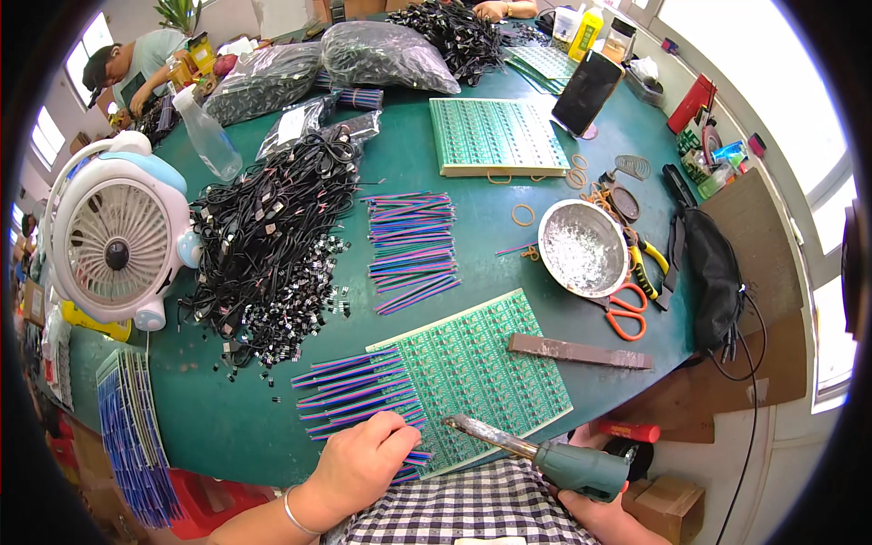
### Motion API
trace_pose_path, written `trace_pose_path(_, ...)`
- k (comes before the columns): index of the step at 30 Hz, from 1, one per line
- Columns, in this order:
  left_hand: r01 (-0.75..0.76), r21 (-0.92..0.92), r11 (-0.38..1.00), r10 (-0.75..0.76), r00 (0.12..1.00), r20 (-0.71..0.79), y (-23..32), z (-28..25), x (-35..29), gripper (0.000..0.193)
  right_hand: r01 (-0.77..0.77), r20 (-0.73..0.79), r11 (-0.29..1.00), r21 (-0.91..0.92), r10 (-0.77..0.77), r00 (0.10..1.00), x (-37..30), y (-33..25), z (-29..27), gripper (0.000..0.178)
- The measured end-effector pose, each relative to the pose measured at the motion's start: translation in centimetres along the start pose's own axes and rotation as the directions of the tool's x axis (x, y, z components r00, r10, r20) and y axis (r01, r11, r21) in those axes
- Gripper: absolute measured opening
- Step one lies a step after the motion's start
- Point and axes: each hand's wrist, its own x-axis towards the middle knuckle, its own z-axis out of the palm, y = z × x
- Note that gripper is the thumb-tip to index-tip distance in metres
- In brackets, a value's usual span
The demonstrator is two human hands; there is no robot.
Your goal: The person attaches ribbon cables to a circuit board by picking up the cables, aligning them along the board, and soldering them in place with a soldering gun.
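Note:
A green circuit board panel [481, 363] lies on the table in front of me, with rows of small repeated boards. Several blue, purple and pink ribbon wires [354, 386] stick out from its left edge. My left hand [368, 454] is closed in a pinch at the board's lower left edge, on a ribbon wire that its fingers partly hide. In my right hand [590, 509] is a green-handled soldering iron [581, 468], its metal tip just over the board, a little right of my left fingers. A brown bar [581, 351] lies across the board's right side.
A bundle of cut wires [411, 245] lies beyond the board, beside a heap of black cables [272, 236]. At right are a metal bowl [581, 247], orange-handled scissors [627, 313] and pliers [647, 268]. A fan [118, 245] stands left; a stack of panels [498, 136] sits farther back.

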Motion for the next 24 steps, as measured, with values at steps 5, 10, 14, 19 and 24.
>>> trace_pose_path(5, -0.082, 0.094, 0.992, 0.088, 0.995, -0.053, 0.2, -0.2, -0.1, 0.027, 0.067, 0.092, 0.982, -0.179, -0.051, 0.994, 0.4, 0.3, -0.1, 0.045)
trace_pose_path(10, -0.113, 0.200, 0.973, 0.121, 0.992, -0.032, 0.3, -0.1, 0.0, 0.025, 0.243, 0.082, 0.901, -0.360, -0.228, 0.970, 0.5, 0.5, 0.2, 0.037)
trace_pose_path(14, -0.096, 0.165, 0.982, 0.105, 0.993, -0.050, 0.0, 0.6, -0.1, 0.024, 0.377, 0.244, 0.765, -0.523, -0.290, 0.925, 1.2, 0.1, 0.0, 0.035)
trace_pose_path(19, -0.084, 0.159, 0.984, 0.095, 0.993, -0.063, -0.1, 0.8, -0.3, 0.024, 0.355, 0.246, 0.802, -0.480, -0.265, 0.932, 1.5, -0.6, 0.4, 0.034)
trace_pose_path(24, -0.021, 0.076, 0.997, 0.026, 0.997, -0.066, 0.2, 0.2, 0.0, 0.028, 0.331, 0.195, 0.794, -0.510, -0.268, 0.943, 1.3, -0.4, 0.4, 0.035)
